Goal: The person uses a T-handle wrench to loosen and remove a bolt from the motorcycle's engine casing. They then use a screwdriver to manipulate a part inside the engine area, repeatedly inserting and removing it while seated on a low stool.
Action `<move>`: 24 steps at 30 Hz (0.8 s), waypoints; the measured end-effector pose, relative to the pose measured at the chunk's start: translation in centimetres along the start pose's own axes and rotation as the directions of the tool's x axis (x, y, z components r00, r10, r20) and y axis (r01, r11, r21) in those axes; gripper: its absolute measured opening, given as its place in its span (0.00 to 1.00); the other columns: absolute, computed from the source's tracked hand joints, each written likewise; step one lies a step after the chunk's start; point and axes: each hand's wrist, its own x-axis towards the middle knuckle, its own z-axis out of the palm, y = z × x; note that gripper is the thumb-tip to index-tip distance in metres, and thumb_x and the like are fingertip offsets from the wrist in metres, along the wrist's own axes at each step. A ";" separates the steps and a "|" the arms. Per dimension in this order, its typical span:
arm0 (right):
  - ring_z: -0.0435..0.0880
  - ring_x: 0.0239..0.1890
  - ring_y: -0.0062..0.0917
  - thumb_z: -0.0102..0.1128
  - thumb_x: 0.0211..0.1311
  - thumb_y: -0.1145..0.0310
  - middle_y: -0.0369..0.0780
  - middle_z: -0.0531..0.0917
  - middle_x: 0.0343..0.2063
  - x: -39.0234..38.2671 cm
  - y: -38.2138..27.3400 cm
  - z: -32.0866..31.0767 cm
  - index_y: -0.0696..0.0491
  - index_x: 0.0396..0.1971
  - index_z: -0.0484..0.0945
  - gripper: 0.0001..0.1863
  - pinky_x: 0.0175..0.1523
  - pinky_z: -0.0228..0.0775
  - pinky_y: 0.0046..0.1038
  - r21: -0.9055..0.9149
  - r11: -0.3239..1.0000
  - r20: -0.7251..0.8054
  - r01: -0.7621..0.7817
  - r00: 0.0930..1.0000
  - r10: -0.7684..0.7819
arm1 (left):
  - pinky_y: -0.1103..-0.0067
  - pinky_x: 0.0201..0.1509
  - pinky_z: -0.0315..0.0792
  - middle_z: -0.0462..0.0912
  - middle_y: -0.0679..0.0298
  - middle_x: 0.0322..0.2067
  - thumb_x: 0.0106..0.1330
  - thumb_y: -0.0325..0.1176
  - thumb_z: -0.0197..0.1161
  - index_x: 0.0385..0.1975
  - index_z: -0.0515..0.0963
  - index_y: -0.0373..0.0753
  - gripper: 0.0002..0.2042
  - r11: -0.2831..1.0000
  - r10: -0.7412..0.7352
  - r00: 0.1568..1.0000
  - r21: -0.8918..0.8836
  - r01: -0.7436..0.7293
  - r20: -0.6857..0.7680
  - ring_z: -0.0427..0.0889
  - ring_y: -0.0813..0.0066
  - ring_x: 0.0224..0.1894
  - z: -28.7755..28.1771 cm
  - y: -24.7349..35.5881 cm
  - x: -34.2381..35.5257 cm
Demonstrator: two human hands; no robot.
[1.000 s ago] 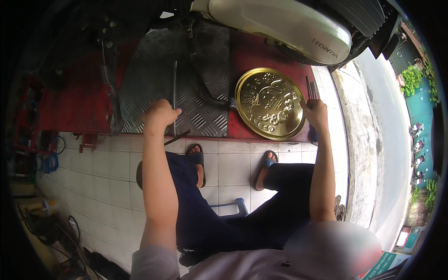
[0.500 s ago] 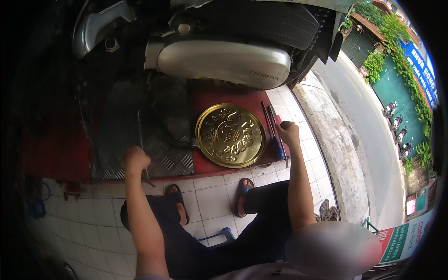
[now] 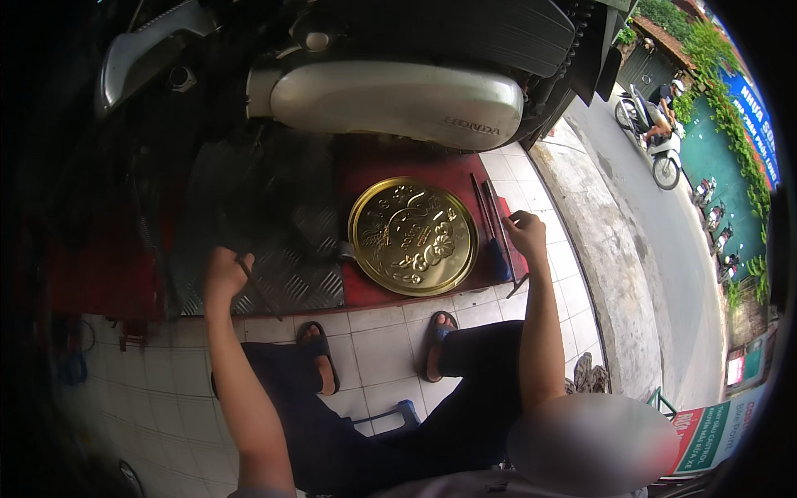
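Note:
My left hand [image 3: 225, 274], at the dark checkered metal plate [image 3: 303, 278], is closed on a thin dark rod [image 3: 268, 297] angled toward the platform's front edge. My right hand [image 3: 525, 235] has its fingers curled on a long metal rod tool [image 3: 493, 207], beside a second one with a blue handle [image 3: 498, 261]. Between my hands, a round embossed gold tray [image 3: 413, 241] lies on the red platform [image 3: 365, 170].
A scooter's silver housing [image 3: 382, 104] and dark underside hang over the platform. A blue stool [image 3: 405, 412] stands between my legs on white tiles [image 3: 382, 357]. Right, past a concrete edge, a rider [image 3: 656, 124] on a scooter is on the street [image 3: 647, 249], with parked scooters beyond.
The view has tilted, bringing more of the scooter and street in. The left-hand rod now slants more steeply away from the hand. A rider on a scooter has appeared on the street.

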 end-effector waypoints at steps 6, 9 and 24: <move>0.85 0.26 0.34 0.65 0.53 0.58 0.46 0.84 0.21 0.3 -1.1 0.4 0.56 0.29 0.84 0.15 0.34 0.75 0.31 -0.018 1.000 0.017 0.015 1.000 -0.015 | 0.70 0.26 0.69 0.73 0.52 0.11 0.55 0.38 0.62 0.16 0.76 0.27 0.17 0.992 -0.025 0.995 -0.126 0.014 -0.093 0.78 0.65 0.17 -0.8 -0.1 -0.4; 0.85 0.25 0.32 0.65 0.52 0.60 0.45 0.84 0.21 0.6 0.0 1.2 0.55 0.28 0.85 0.13 0.34 0.75 0.31 -0.113 0.994 0.000 0.007 1.000 -0.007 | 0.70 0.28 0.71 0.76 0.49 0.15 0.56 0.37 0.61 0.19 0.77 0.27 0.15 0.998 -0.055 0.996 -0.038 0.052 -0.068 0.81 0.58 0.21 -0.7 1.3 -1.0; 0.86 0.29 0.37 0.63 0.52 0.59 0.48 0.85 0.24 0.7 -3.0 2.3 0.57 0.30 0.85 0.15 0.38 0.77 0.34 -0.187 0.982 0.129 0.008 0.992 0.016 | 0.73 0.26 0.65 0.71 0.57 0.13 0.64 0.34 0.55 0.22 0.73 0.27 0.15 0.846 -0.099 0.914 -0.517 -0.130 -0.392 0.70 0.70 0.17 0.2 5.0 -2.2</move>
